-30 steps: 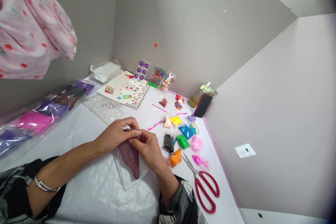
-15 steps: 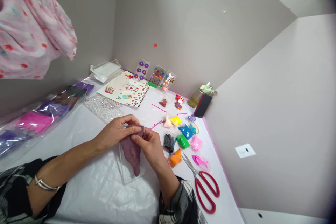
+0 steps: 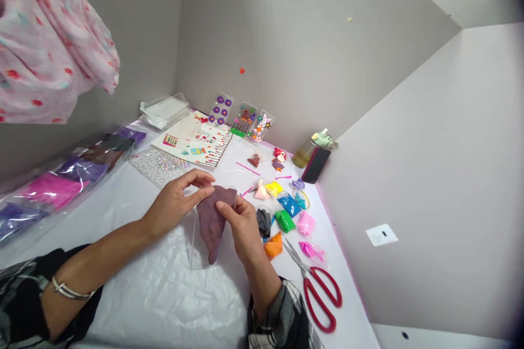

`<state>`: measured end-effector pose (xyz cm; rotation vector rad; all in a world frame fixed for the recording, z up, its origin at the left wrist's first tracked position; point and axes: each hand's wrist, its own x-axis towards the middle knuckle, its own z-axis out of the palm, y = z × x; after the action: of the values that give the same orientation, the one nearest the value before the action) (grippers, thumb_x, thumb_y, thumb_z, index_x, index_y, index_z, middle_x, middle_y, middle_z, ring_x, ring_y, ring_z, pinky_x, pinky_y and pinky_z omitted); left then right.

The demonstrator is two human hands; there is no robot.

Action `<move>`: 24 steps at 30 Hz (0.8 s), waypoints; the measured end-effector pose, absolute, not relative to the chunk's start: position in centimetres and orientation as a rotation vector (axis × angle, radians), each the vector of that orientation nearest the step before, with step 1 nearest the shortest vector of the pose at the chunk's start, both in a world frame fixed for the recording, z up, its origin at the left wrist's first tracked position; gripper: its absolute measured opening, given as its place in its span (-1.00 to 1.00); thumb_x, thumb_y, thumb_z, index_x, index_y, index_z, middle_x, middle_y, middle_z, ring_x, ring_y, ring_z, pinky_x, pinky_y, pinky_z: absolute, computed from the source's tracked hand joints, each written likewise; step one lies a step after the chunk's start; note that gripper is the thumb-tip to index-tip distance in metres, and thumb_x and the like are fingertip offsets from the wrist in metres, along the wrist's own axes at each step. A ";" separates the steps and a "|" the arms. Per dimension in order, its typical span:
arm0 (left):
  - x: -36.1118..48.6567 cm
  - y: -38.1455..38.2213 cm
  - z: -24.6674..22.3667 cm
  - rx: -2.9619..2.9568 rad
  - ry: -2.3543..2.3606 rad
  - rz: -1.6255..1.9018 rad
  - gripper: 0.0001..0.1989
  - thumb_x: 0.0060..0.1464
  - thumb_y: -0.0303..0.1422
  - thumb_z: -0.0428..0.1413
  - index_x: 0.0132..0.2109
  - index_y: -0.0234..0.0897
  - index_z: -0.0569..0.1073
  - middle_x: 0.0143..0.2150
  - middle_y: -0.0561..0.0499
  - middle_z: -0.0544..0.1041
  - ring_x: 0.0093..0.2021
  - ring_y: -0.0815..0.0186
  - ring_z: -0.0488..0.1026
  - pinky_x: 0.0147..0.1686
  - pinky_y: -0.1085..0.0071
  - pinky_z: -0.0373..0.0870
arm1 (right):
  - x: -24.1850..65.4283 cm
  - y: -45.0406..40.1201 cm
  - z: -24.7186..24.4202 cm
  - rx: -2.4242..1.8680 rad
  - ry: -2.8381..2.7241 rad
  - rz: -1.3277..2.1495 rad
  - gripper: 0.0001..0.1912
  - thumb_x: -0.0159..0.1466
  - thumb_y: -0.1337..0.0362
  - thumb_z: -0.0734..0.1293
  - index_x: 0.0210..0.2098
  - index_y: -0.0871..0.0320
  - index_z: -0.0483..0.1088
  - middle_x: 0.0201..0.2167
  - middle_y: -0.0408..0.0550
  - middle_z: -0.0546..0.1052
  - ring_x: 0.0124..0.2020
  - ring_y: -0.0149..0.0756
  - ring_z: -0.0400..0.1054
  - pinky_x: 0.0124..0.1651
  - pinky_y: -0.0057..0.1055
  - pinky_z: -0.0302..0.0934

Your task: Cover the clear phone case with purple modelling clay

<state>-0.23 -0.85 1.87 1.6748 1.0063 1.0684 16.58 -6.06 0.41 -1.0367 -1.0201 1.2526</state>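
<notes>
1. Where the view begins at far left, a pink floral cloth (image 3: pixel 45 38) hangs above the table, well clear of the hands.
2. Below it, a row of clay packets in clear plastic (image 3: pixel 53 188), purple and magenta among them, lies along the wall side of the white-covered table (image 3: pixel 143 305).
3. A silver bangle (image 3: pixel 67 290) circles the left wrist.
4. Left hand (image 3: pixel 176 207): half open, fingers curved, thumb just at the upper left edge of the clay; no firm hold can be made out.
5. A sheet of plum-brown modelling clay (image 3: pixel 212 221) stands near the table's middle, held up, its narrow tip pointing down over a clear plastic sheet (image 3: pixel 195 251). Whether the tip touches the plastic cannot be told.
6. Right hand (image 3: pixel 241 223): partly closed, thumb and fingers pinching the clay's upper right corner.
7. Behind the hands lie a jewel sticker sheet (image 3: pixel 158 167), a printed craft sheet (image 3: pixel 192 139) and three clear cards with clay pictures (image 3: pixel 243 119).
8. Just right of the right hand, small clay packets lie scattered: black (image 3: pixel 264 222), orange (image 3: pixel 273 245), green (image 3: pixel 285 221), blue (image 3: pixel 289 205), pink (image 3: pixel 305 223).
9. At far right stand red-handled scissors (image 3: pixel 321 294), a phone (image 3: pixel 315 164) and a bottle (image 3: pixel 305 154).
</notes>
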 end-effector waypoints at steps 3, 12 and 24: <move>-0.4 -0.9 2.2 1.743 1.017 1.099 -0.78 0.18 -0.15 0.14 -0.19 -0.18 0.55 -0.18 0.03 0.58 -0.09 0.16 0.51 0.02 0.27 0.37 | 16.6 -6.0 0.4 -1.034 -1.024 1.245 -0.85 0.16 0.23 0.50 -0.37 0.18 0.54 -0.46 -0.19 0.50 -0.40 -0.36 0.28 -0.24 -0.42 0.17; -0.4 -0.7 2.0 1.805 0.971 1.140 -0.83 0.16 -0.20 0.19 -0.24 -0.19 0.57 -0.25 0.04 0.56 -0.15 0.18 0.50 -0.04 0.30 0.36 | 16.4 -6.3 0.8 -1.079 -1.085 1.232 -0.80 0.15 0.20 0.49 -0.45 0.17 0.45 -0.53 -0.22 0.43 -0.46 -0.38 0.21 -0.31 -0.43 0.14; -0.9 0.1 1.7 1.591 0.948 0.921 -0.74 0.14 -0.09 0.20 -0.28 -0.20 0.55 -0.31 0.09 0.56 -0.22 0.21 0.48 -0.14 0.35 0.34 | 16.3 -6.4 1.0 -1.140 -1.142 1.288 -0.79 0.13 0.15 0.48 -0.42 0.16 0.47 -0.51 -0.19 0.44 -0.46 -0.35 0.24 -0.30 -0.40 0.14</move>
<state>-0.95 0.07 1.72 1.5915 0.9483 0.9208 16.29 -6.39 1.03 -1.1398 -1.1421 1.2884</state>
